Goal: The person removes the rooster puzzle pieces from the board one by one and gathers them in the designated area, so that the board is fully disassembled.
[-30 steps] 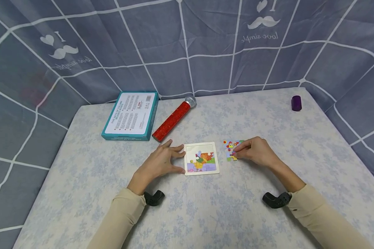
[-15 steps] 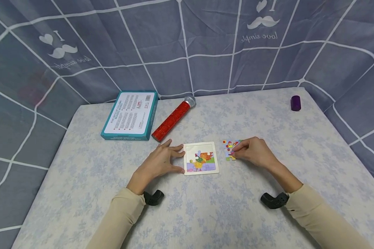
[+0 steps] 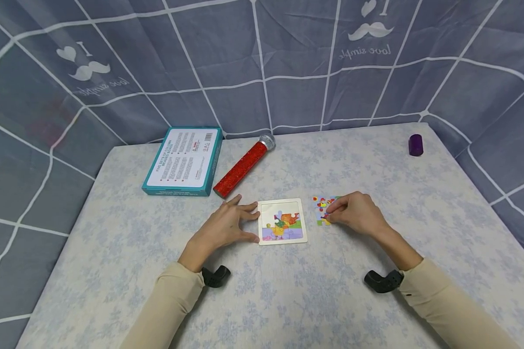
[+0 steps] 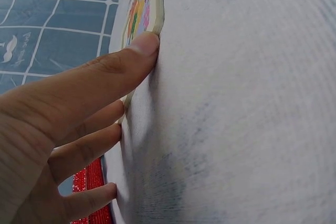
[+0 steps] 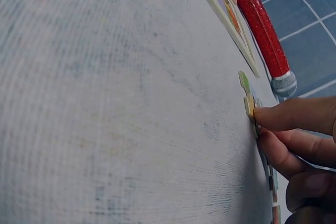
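Note:
A small jigsaw puzzle in a white square frame (image 3: 304, 220) lies on the table, its lower part and right middle filled with picture pieces and its upper left bare. My left hand (image 3: 222, 225) is spread along the frame's left side, thumb at the near corner and fingertips higher up the edge. Right of the frame lies a patch of loose, colourful puzzle pieces (image 3: 322, 203). Over that patch is my right hand (image 3: 358, 213); in the right wrist view its thumb and fingers pinch a yellow-and-green puzzle piece (image 5: 249, 106), partly hidden by the fingertips.
Behind the left hand lies a red glittery microphone (image 3: 242, 167) with a silver head. A teal and white box (image 3: 181, 160) stands at the back left, and a small purple cylinder (image 3: 416, 145) at the far right. Grey curtain with white lines surrounds the table.
The right hand has shifted very slightly left over the loose pieces, its fingertips staying on them. The left hand keeps its place at the frame.

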`<state>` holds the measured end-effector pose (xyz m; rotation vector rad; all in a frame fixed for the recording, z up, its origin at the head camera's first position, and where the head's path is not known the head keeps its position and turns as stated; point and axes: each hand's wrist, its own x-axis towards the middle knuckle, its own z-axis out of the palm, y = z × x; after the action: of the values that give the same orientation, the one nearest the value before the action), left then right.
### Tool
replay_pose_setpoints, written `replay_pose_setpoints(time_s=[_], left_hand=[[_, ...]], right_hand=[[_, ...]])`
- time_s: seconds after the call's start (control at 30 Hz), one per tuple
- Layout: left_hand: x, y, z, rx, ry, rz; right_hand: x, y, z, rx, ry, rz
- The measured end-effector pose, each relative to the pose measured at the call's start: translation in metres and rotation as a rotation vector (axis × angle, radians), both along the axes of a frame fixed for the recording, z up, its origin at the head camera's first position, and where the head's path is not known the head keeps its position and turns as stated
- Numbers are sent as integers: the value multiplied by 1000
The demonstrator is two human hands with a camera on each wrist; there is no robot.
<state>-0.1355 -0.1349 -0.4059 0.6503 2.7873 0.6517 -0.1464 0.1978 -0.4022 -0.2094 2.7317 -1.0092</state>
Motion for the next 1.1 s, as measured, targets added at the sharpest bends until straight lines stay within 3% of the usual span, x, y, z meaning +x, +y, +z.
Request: replay_pose_setpoints(time_s=[0.27,0.57,0.8,1.1], left_hand=[[1,0,0,15,-5,3],[0,0,-1,11,1,5],[0,1,0,7,-18,10],[0,1,2,-4,-13,3]], right_hand=[[-1,-3,3,-51,68,-18],[-2,-42,-3,-107,168,144],[-3,-72,-1,-68,150,238],[-2,-86,0,14,115,229]])
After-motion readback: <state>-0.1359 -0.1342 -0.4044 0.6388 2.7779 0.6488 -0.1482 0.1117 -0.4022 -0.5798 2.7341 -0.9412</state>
